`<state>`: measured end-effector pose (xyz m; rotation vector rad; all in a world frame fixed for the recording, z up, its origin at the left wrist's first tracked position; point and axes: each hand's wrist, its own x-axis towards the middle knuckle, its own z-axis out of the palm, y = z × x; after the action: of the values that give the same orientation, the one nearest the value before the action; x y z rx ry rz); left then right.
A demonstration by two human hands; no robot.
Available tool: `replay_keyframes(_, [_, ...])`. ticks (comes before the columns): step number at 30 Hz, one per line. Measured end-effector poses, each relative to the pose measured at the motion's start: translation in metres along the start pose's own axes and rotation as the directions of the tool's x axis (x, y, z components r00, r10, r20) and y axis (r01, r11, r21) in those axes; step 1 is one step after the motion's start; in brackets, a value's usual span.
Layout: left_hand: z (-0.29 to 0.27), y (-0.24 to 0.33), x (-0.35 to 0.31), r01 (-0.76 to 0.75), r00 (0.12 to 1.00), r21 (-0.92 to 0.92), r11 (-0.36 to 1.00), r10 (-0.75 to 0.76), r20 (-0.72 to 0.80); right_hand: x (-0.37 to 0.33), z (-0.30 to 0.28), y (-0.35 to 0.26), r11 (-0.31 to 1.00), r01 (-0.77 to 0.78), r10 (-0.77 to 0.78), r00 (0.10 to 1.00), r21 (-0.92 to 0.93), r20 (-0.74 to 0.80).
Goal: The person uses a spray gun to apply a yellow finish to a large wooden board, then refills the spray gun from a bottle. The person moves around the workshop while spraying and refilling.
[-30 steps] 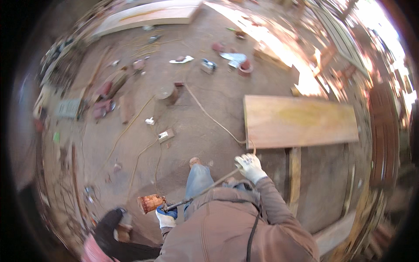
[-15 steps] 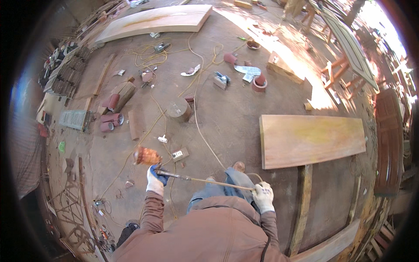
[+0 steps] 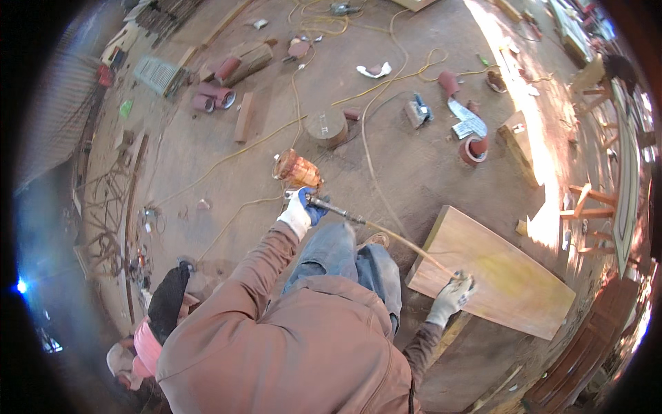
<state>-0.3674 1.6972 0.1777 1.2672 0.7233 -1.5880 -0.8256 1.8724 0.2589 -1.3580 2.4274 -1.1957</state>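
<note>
Beyond the knees [image 3: 336,243], the left hand [image 3: 302,211] held the spray gun [image 3: 298,168]; the right hand [image 3: 453,297] gripped its hose [image 3: 408,244] above the wooden slab [image 3: 520,276]. I'd have kept hose and slab apart.

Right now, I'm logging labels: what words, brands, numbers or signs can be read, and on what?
None can be read.
Right gloved hand: dark marks, too blurred.
Stump: faint marks on top, too small.
Pale blue strip: pattern too small.

Brown jacket [image 3: 296,345], long sleeves [image 3: 261,259]; faded blue jeans [image 3: 329,254]; whitish gloves [image 3: 296,215], left partly blue.
</note>
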Motion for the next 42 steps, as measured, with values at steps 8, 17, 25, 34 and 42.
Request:
replay_keyframes(8, [0.035,0.053,0.236,-0.111,0.994,-0.218,0.97,0.102,-0.049,0.129,0.107,-0.057,0.939,0.072,0.096,0.884,-0.336,0.458])
replay_keyframes(17, [0.13,0.135,0.578,-0.377,0.925,-0.393,0.839,0.325,-0.195,-0.047,0.207,-0.058,0.89,0.008,0.435,0.282,-0.456,0.855])
replay_keyframes(25, [0.168,0.205,0.715,-0.225,0.949,-0.339,0.914,0.127,-0.289,-0.069,0.271,-0.018,0.658,-0.518,0.692,0.131,-0.546,0.709])
replay_keyframes(34, [0.202,0.184,0.701,0.039,0.938,-0.088,0.995,-0.067,-0.339,0.033,0.362,-0.069,0.478,-0.779,0.806,0.206,-0.406,0.554])
replay_keyframes(42, [0.176,0.218,0.675,0.113,0.967,0.099,0.989,-0.086,-0.238,-0.009,0.351,-0.096,0.488,-0.75,0.807,0.193,-0.447,0.558])
